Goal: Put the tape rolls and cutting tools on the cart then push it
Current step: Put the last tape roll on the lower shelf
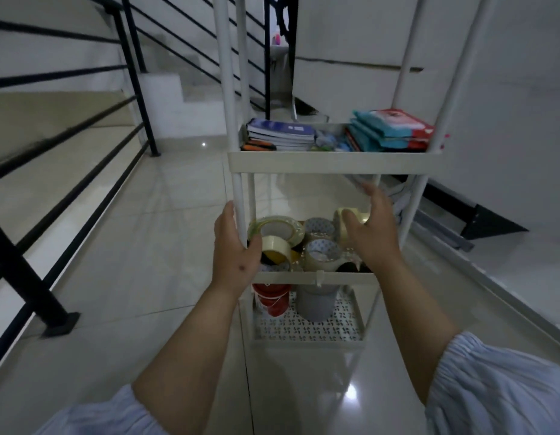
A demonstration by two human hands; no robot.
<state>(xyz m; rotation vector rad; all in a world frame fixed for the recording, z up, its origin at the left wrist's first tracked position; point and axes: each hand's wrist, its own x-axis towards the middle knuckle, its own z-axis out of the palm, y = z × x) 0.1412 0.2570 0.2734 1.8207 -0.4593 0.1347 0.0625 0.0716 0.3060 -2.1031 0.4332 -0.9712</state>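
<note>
A white tiered cart stands on the tiled floor in front of me. Its middle shelf holds several tape rolls, clear, tan and yellow-black. On the bottom shelf sit red tape rolls and a grey roll. Orange-and-black cutting tools lie on the upper shelf beside a stack of notebooks. My left hand is wrapped around the cart's front-left post. My right hand is over the middle shelf with its fingers spread, and the thumb touches an upright clear tape roll.
A black stair railing runs along my left, with steps beyond it. On the right is a white wall with a dark skirting. Teal and red packets lie on the upper shelf's right side. Glossy tiled floor stretches ahead of the cart.
</note>
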